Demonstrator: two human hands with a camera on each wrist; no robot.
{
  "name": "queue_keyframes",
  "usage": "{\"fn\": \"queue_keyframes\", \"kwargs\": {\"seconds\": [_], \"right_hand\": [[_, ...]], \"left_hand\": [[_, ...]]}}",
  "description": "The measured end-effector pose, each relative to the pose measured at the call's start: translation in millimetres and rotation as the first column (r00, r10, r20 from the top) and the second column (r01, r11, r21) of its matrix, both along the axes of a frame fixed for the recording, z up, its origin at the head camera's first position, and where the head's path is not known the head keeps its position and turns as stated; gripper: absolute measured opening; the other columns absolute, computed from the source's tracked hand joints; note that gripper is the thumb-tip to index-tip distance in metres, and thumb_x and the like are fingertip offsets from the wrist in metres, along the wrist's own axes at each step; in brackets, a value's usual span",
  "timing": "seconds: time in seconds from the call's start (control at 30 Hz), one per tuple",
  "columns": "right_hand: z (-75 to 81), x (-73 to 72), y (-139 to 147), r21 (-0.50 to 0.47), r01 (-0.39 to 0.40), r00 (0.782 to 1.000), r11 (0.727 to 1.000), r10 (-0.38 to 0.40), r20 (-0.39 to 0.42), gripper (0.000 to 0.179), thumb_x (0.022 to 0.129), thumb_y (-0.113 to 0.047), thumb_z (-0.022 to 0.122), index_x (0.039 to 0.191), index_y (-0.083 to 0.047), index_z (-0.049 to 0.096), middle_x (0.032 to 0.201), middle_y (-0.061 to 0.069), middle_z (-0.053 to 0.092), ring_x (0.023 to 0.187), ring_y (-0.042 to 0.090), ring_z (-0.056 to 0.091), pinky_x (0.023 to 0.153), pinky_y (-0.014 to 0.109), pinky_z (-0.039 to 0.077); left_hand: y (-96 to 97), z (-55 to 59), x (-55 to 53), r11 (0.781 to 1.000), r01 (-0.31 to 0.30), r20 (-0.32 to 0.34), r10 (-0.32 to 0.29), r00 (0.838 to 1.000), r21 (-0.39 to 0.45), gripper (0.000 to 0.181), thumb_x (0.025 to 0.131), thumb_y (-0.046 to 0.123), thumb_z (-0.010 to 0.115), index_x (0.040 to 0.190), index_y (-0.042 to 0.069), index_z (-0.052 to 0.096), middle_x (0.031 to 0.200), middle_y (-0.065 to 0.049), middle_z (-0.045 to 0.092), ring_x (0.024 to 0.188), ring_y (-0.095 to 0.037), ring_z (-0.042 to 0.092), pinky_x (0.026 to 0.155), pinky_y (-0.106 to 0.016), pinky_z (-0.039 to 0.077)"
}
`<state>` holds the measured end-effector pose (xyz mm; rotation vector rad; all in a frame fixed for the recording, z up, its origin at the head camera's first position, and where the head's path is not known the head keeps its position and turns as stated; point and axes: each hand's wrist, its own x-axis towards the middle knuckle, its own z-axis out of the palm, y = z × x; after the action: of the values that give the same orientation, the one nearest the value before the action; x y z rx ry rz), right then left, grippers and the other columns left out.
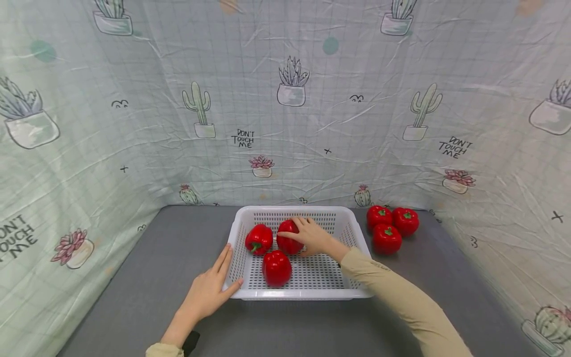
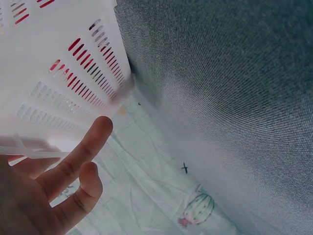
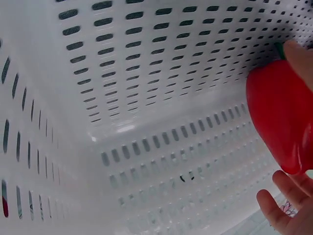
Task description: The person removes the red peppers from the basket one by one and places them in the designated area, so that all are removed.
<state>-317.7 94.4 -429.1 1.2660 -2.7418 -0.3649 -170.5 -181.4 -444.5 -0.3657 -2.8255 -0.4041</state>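
Observation:
A white perforated plastic basket (image 1: 308, 294) stands on the grey table with red bell peppers in it. My right hand (image 1: 314, 238) reaches inside and grips one bell pepper (image 1: 287, 230) near the back wall; in the right wrist view this pepper (image 3: 281, 110) lies between thumb and fingers. Beside it, to the left, is a bell pepper (image 1: 259, 239) with its green stem showing, and nearer the front another bell pepper (image 1: 276, 268). My left hand (image 1: 206, 292) rests at the basket's left rim, its fingers extended along the outer side and its thumb toward the front corner.
Outside the basket, at the back right of the table (image 1: 178, 248), three bell peppers (image 1: 386, 239) sit close together with stems up. Behind the table and along both sides hangs a patterned cloth (image 1: 290, 129).

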Motion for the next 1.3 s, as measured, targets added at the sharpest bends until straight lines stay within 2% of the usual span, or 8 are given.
{"fn": "queue_keyframes", "kwargs": {"seconds": [0.2, 0.47, 0.7, 1.1, 1.3], "right_hand": [[-1.2, -2.3, 1.1, -0.003, 0.016, 0.999, 1.000, -0.016, -0.032, 0.086, 0.064, -0.034, 0.077, 0.136, -0.036, 0.030, 0.140, 0.015, 0.032, 0.128, 0.032, 0.030, 0.098, 0.050, 0.033], [-3.4, -5.4, 0.5, 0.060, -0.053, 0.985, 0.997, 0.062, -0.162, 0.083, 0.066, -0.027, 0.077, 0.137, -0.029, 0.033, 0.145, 0.004, 0.029, 0.130, 0.026, 0.030, 0.101, 0.048, 0.031], [-5.9, -5.9, -0.8, 0.118, -0.102, 0.963, 0.988, 0.128, -0.239, 0.085, 0.064, -0.031, 0.077, 0.137, -0.022, 0.033, 0.144, -0.002, 0.033, 0.132, 0.021, 0.029, 0.103, 0.047, 0.027], [-4.9, -7.4, 2.1, 0.122, -0.095, 0.959, 0.988, 0.124, -0.255, 0.083, 0.062, -0.040, 0.077, 0.134, -0.029, 0.037, 0.132, -0.001, 0.044, 0.122, 0.021, 0.035, 0.101, 0.046, 0.031], [-0.4, -8.4, 3.3, 0.108, -0.095, 0.953, 0.990, 0.122, -0.278, 0.080, 0.062, -0.040, 0.078, 0.131, -0.025, 0.040, 0.130, 0.002, 0.044, 0.120, 0.023, 0.038, 0.098, 0.046, 0.034]], "left_hand": [[0.1, -0.6, -0.4, 1.000, -0.002, -0.003, 0.002, 1.000, -0.004, 0.078, 0.080, 0.044, 0.058, 0.141, 0.009, 0.025, 0.147, -0.005, 0.026, 0.078, -0.020, 0.057, 0.055, -0.032, 0.042], [0.7, 0.2, 0.6, 1.000, -0.005, 0.009, 0.005, 1.000, -0.002, 0.078, 0.079, 0.044, 0.058, 0.141, 0.009, 0.026, 0.147, -0.005, 0.026, 0.080, -0.020, 0.057, 0.055, -0.031, 0.042], [0.6, 0.3, 1.3, 1.000, -0.003, 0.009, 0.003, 1.000, -0.006, 0.078, 0.080, 0.044, 0.058, 0.141, 0.009, 0.026, 0.147, -0.005, 0.026, 0.082, -0.020, 0.058, 0.055, -0.030, 0.042], [1.3, 0.8, 0.1, 1.000, 0.019, 0.009, -0.019, 1.000, -0.001, 0.078, 0.080, 0.043, 0.058, 0.141, 0.008, 0.025, 0.148, -0.005, 0.025, 0.071, -0.016, 0.055, 0.050, -0.026, 0.036], [0.4, 0.9, -0.1, 1.000, 0.018, 0.001, -0.018, 1.000, 0.004, 0.077, 0.080, 0.042, 0.059, 0.141, 0.007, 0.026, 0.147, -0.006, 0.026, 0.074, -0.018, 0.057, 0.050, -0.026, 0.037]]}}
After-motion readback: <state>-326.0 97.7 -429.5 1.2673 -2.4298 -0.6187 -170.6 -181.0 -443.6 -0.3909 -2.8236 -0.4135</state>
